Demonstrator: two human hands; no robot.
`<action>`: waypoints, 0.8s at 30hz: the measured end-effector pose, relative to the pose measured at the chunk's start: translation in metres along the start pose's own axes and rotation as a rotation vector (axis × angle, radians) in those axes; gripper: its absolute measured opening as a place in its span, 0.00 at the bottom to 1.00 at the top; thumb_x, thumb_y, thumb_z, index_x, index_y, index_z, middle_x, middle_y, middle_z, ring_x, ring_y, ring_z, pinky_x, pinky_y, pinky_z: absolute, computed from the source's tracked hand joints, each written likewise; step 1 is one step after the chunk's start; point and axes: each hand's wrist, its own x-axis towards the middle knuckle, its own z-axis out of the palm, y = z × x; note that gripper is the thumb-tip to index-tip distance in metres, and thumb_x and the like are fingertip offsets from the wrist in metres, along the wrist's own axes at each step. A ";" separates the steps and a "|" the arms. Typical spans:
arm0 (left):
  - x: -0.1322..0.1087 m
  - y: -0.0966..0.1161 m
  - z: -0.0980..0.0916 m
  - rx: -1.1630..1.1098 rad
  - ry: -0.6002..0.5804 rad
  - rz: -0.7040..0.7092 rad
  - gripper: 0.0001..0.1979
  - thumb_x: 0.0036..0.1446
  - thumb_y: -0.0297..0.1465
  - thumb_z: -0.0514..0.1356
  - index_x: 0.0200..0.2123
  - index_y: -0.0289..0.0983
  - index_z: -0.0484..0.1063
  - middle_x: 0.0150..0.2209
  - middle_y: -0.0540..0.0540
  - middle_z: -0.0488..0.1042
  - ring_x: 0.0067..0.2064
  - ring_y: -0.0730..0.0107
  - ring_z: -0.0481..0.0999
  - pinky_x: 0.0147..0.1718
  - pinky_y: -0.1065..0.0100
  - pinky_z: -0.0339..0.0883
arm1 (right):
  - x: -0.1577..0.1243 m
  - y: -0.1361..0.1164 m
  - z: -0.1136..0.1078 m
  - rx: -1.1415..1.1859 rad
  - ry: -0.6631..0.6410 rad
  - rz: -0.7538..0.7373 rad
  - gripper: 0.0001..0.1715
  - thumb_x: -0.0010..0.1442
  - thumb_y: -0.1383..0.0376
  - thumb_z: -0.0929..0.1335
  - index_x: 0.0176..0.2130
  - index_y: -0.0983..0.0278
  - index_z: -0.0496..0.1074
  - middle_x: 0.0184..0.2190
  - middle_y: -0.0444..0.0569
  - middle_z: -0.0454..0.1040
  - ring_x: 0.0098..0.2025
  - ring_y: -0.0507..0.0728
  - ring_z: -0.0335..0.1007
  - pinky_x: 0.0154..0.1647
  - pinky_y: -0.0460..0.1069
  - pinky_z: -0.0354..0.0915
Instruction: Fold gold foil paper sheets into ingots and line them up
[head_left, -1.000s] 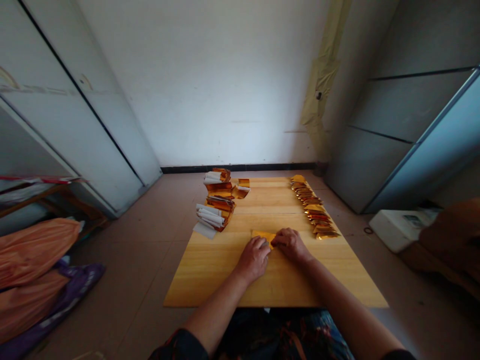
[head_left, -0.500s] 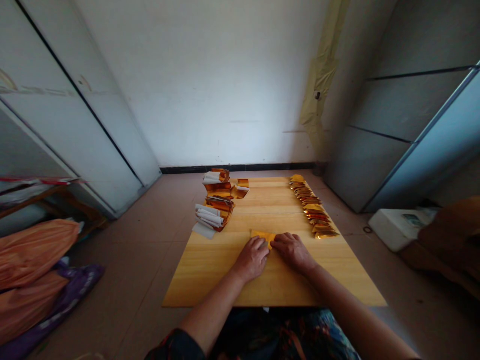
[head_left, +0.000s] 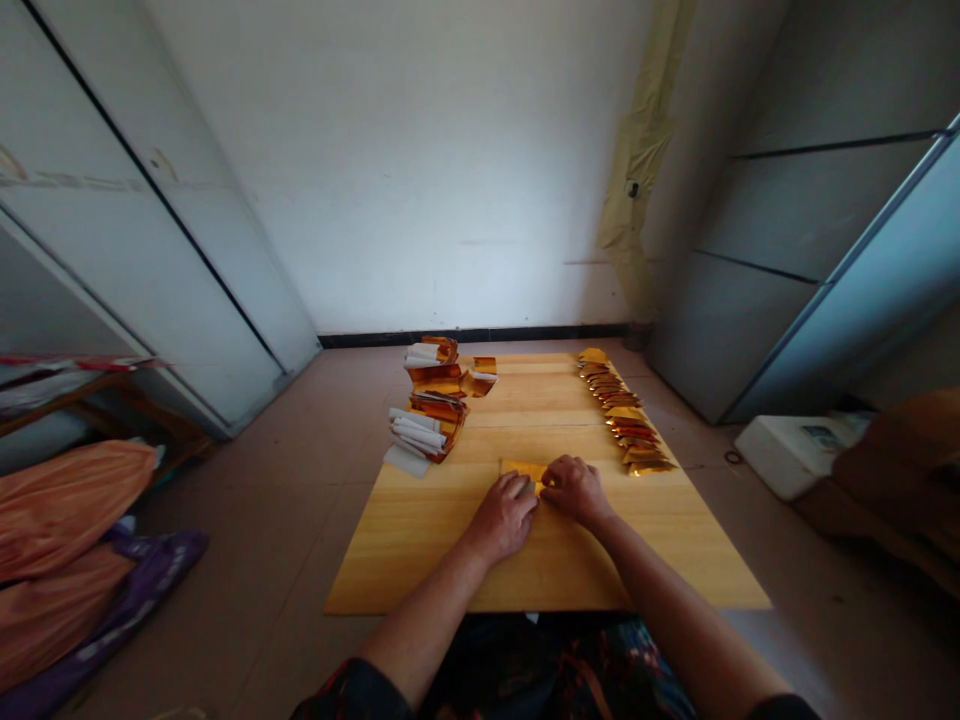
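A small sheet of gold foil paper [head_left: 523,468] lies on the wooden board in front of me, partly covered by my hands. My left hand [head_left: 508,510] presses on its near left part, fingers bent and close together. At the right end, my right hand [head_left: 576,488] pinches the paper's edge between thumb and fingers. A greyish underside of the paper shows between the hands. To the left lie loose stacks of gold paper with white backs [head_left: 439,410]. Along the right edge runs a row of folded gold paper pieces [head_left: 626,415].
The wooden board [head_left: 420,560] stands low before my lap. A white wall [head_left: 450,180] is behind it, with cabinets [head_left: 150,230] on the left and a grey refrigerator-like unit [head_left: 772,220] on the right. A white box [head_left: 784,455] and orange cloth [head_left: 67,510] lie at the sides.
My right hand has lifted and curled slightly, its fingers now pinching the paper's right edge. My left hand stays in place on the paper.
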 end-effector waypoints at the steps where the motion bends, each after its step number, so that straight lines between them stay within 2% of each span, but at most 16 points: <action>1: 0.000 0.000 0.000 -0.002 0.004 0.003 0.10 0.53 0.22 0.55 0.37 0.38 0.71 0.48 0.42 0.68 0.54 0.59 0.64 0.56 0.54 0.61 | 0.002 0.002 -0.001 0.013 -0.017 0.009 0.05 0.51 0.66 0.69 0.31 0.59 0.76 0.36 0.45 0.74 0.41 0.55 0.67 0.42 0.48 0.55; 5: 0.003 0.001 -0.001 -0.011 0.026 0.010 0.08 0.55 0.24 0.55 0.35 0.39 0.72 0.45 0.44 0.69 0.51 0.61 0.65 0.54 0.56 0.62 | 0.010 0.011 -0.001 0.054 -0.071 0.036 0.13 0.52 0.72 0.66 0.34 0.57 0.77 0.38 0.43 0.76 0.41 0.52 0.69 0.42 0.46 0.57; 9: 0.008 -0.002 -0.001 -0.018 0.047 -0.026 0.05 0.54 0.25 0.57 0.31 0.39 0.72 0.41 0.45 0.72 0.48 0.63 0.68 0.50 0.60 0.63 | 0.009 0.012 -0.002 0.021 -0.048 -0.055 0.12 0.56 0.69 0.65 0.36 0.57 0.77 0.41 0.45 0.74 0.43 0.53 0.68 0.41 0.45 0.58; 13: 0.016 -0.009 -0.003 -0.005 0.032 -0.095 0.02 0.52 0.26 0.59 0.28 0.38 0.72 0.38 0.46 0.74 0.43 0.65 0.71 0.45 0.61 0.63 | -0.002 0.001 -0.007 -0.085 -0.035 -0.165 0.11 0.60 0.65 0.65 0.37 0.55 0.77 0.44 0.46 0.74 0.46 0.56 0.65 0.41 0.47 0.57; 19: 0.019 -0.017 -0.006 0.033 0.102 -0.235 0.03 0.51 0.26 0.60 0.31 0.39 0.72 0.41 0.46 0.75 0.48 0.62 0.70 0.53 0.54 0.55 | -0.017 -0.024 -0.007 -0.142 -0.058 -0.147 0.11 0.61 0.65 0.64 0.36 0.58 0.76 0.39 0.49 0.72 0.43 0.56 0.64 0.39 0.48 0.55; 24: 0.013 -0.024 -0.008 0.039 0.116 -0.239 0.06 0.51 0.23 0.59 0.30 0.39 0.73 0.38 0.47 0.74 0.45 0.62 0.69 0.45 0.59 0.60 | -0.020 -0.028 0.001 -0.103 -0.077 -0.195 0.11 0.62 0.66 0.63 0.35 0.57 0.76 0.37 0.49 0.72 0.41 0.55 0.64 0.39 0.48 0.54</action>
